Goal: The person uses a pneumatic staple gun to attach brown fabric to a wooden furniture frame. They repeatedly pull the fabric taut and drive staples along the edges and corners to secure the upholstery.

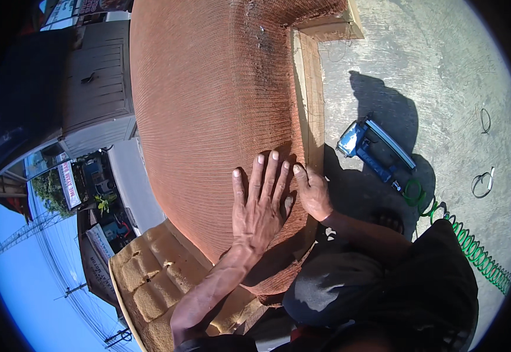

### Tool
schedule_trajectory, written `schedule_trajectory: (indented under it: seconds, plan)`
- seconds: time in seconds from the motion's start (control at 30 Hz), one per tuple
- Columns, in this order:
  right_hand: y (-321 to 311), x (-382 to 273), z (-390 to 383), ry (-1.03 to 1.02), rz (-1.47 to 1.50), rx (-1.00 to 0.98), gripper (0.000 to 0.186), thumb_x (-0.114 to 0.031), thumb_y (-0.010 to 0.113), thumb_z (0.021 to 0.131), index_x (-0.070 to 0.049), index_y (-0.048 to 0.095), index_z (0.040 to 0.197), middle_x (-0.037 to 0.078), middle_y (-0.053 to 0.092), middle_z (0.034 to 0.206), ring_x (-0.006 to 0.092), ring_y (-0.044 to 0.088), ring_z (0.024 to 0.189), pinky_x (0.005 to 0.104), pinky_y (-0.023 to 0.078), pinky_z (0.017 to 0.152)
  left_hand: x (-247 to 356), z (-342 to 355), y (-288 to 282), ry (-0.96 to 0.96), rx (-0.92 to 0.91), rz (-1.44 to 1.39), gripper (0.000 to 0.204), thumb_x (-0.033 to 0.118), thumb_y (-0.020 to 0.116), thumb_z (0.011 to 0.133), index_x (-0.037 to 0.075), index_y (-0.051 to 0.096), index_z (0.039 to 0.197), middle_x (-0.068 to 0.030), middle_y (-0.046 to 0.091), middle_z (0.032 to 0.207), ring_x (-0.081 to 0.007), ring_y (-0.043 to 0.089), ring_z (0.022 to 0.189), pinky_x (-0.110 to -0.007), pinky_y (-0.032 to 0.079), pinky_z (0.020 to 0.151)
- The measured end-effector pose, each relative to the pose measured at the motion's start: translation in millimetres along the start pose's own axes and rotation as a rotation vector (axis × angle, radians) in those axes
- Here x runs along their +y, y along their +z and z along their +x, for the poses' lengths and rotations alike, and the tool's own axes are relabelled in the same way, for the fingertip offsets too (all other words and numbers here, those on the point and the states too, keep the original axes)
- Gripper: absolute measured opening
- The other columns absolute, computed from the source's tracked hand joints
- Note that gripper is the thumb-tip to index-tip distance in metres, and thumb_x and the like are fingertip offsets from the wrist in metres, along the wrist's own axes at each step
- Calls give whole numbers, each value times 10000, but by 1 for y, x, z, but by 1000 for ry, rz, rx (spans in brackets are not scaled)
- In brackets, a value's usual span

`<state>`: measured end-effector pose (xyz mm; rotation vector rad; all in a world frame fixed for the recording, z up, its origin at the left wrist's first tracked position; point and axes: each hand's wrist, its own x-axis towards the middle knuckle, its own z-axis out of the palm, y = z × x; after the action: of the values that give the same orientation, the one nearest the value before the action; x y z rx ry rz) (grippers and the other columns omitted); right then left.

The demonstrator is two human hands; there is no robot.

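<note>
My left hand [260,208] lies flat, fingers apart, on ribbed brown upholstery fabric [191,105] that covers a large rounded furniture piece. Close beside it, my right hand [314,193] is closed at the fabric's edge, along the wooden frame [311,100]. Its thumb side shows; most of its other fingers are hidden. A blue staple gun [372,149] lies on the ground to the right of the frame, apart from both hands.
A green coiled air hose [472,249] runs from the staple gun to the lower right. Two thin loops, one a dark ring [486,121], lie on the concrete floor [443,53]. Tan tufted foam [155,287] sits at lower left. A road [135,182] and buildings stand beyond.
</note>
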<state>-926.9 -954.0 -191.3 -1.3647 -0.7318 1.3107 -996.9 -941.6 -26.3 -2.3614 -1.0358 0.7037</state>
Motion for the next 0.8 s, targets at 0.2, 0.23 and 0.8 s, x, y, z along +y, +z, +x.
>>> schedule_trajectory:
  seconds: [0.2, 0.23, 0.8]
  plan:
    - [-63, -6, -1, -426, -337, 165, 342, -90, 738, 874, -41, 591, 1179, 169, 649, 1073, 369, 641, 990, 446, 516, 810, 11, 9, 17, 128, -52, 216, 608, 481, 515, 976, 203, 479, 1516, -85, 303, 1649, -330, 209, 1544, -611, 176, 1227]
    - [-84, -10, -2, -500, -658, 268, 412, -118, 742, 837, -56, 576, 1209, 149, 602, 1132, 365, 586, 1061, 452, 491, 861, 11, 8, 14, 128, -59, 203, 608, 485, 512, 978, 204, 478, 1516, -83, 302, 1649, -330, 208, 1544, -612, 178, 1226]
    - [-129, -31, 5, 155, 507, -299, 64, -73, 590, 918, -18, 577, 889, 4, 546, 644, 103, 515, 492, 324, 445, 444, 14, 12, 9, 143, -74, 165, 580, 481, 497, 979, 252, 487, 1512, -95, 292, 1651, -349, 160, 1554, -676, 119, 1214]
